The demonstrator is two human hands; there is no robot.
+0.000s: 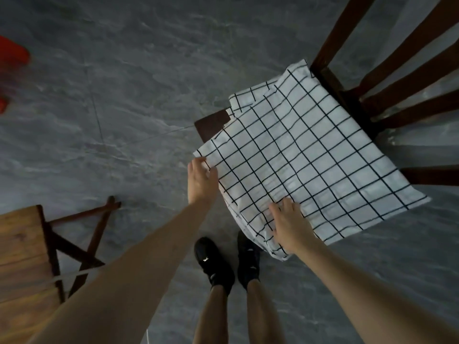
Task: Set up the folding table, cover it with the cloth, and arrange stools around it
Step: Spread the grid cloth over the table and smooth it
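Nearest the camera, two black shoes (pixel 214 261) stand on the grey floor (pixel 111 83), toes close under the hanging edge of the cloth (pixel 305 157). The right hand (pixel 288 224) lies on the near edge of the folded checked cloth with fingers bent over it, apparently gripping, though its thumb is hidden. The left hand (pixel 200 180) reaches the cloth's left corner; its fingertips touch the fabric, but I cannot tell whether they pinch it. The cloth rests on the seat of a dark wooden chair (pixel 372 78), overhanging toward the person. At the lower left stands the wooden surface (pixel 22 256), its crossed legs apparently unfolded. Lifted by one edge only, the folds could spill open and drag on the floor or underfoot. The chair's seat is mostly covered; a blurred red object (pixel 12 55) at the far left is cut off.
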